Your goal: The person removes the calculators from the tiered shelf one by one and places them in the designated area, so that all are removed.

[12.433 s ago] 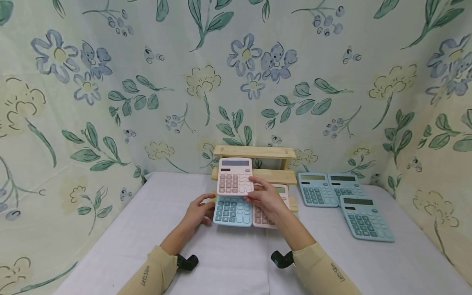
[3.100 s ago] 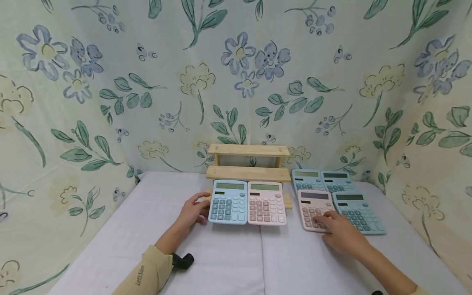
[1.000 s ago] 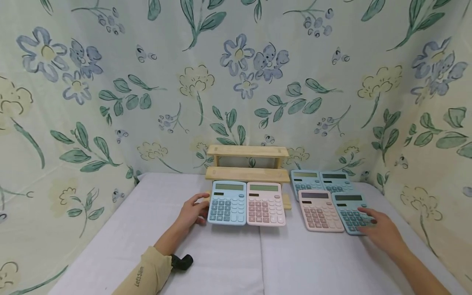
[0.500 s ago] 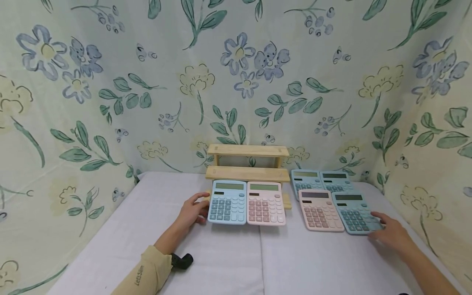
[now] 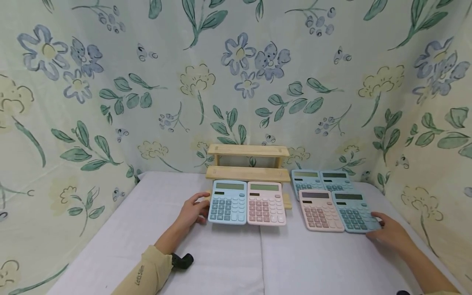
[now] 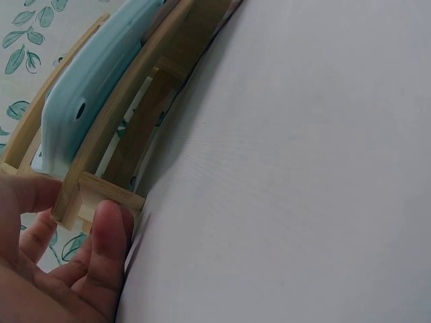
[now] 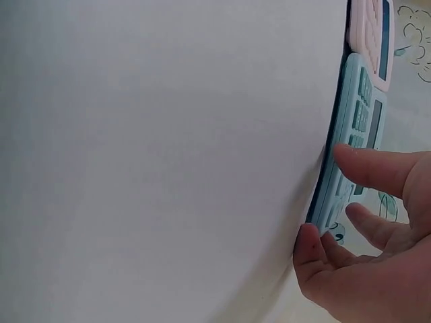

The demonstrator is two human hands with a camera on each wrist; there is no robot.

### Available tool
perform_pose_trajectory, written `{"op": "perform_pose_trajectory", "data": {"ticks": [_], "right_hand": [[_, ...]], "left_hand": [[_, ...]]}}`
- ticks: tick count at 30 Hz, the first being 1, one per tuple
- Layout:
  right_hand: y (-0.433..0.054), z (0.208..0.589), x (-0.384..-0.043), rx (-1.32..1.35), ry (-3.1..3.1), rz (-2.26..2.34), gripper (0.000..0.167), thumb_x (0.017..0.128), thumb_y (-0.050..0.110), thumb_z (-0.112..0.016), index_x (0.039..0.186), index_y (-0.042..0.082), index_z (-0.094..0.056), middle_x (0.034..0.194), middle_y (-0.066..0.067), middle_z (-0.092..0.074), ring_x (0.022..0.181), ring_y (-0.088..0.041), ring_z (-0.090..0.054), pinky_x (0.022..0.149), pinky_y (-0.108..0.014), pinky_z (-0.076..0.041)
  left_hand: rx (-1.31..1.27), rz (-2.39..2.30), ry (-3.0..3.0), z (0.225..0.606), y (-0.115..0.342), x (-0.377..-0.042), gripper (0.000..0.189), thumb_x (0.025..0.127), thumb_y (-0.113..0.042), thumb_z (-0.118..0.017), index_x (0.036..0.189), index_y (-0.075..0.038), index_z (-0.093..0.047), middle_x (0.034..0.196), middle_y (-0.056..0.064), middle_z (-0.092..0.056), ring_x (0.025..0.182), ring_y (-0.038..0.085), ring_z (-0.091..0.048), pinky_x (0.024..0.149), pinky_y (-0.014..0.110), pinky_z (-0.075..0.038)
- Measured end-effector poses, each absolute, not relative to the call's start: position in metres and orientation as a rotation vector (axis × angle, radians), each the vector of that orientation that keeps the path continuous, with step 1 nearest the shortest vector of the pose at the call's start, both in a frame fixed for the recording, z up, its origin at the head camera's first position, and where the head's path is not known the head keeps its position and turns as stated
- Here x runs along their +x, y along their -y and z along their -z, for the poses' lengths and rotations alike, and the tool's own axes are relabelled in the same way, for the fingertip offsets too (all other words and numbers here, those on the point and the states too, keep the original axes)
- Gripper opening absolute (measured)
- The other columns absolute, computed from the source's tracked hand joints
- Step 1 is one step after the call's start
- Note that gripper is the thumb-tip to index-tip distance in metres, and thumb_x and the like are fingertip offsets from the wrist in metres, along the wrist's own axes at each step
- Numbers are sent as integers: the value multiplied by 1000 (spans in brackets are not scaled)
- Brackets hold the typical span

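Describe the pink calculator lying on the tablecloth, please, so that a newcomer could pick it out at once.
From the wooden rack, look right across the white tablecloth to a group of four lying there. The pink calculator is the front left one. It alone there is pink; its three neighbours are blue calculators.

The left hand (image 5: 192,211) touches the left end of the wooden rack (image 5: 248,174); the right hand (image 5: 391,232) holds the near right blue calculator (image 5: 355,213).

Blue calculator (image 5: 355,212) flat beside pink calculator (image 5: 321,211)
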State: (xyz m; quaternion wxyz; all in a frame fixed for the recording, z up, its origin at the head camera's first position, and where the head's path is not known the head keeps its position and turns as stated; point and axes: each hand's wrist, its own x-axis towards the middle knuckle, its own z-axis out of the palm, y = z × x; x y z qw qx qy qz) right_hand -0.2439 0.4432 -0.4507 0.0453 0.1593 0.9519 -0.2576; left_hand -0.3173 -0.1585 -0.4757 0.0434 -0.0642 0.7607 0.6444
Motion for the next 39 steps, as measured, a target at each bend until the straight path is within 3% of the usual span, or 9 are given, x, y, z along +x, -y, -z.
{"op": "perform_pose_trajectory", "data": {"ticks": [18,23,30,39], "right_hand": [[-435,436,-237,537,-2900,930,94,85,27,-73,154,-8,-19,143,-44,-26,123,-59,-36,95,-65,-43],[-423,429,-236,512,-2917,1038,88,89,26,-70,155,-4,-22,144,-41,-30,123,-55,-39,86,-55,-50],[-392,416,-232,470,-2886,1253,77,93,22,-68,155,-2,-28,146,-37,-36,123,-50,-48,70,-28,-56],[-353,407,-227,471,-2769,1450,67,98,18,-60,155,0,-30,147,-32,-40,121,-41,-51,71,-26,-56]], "left_hand": [[-178,-1963,-2321,477,157,-319,37,98,-28,-62,134,-23,-60,101,8,-74,71,19,-66,56,30,-54],[-189,-1964,-2322,477,157,-319,37,98,-28,-63,134,-23,-60,102,8,-74,71,20,-66,56,30,-54],[-203,-1962,-2327,475,158,-318,37,98,-28,-62,134,-24,-60,103,8,-73,72,19,-66,56,30,-54],[-205,-1955,-2340,476,158,-318,36,97,-27,-63,133,-23,-61,101,8,-74,69,20,-66,55,30,-54]]}}
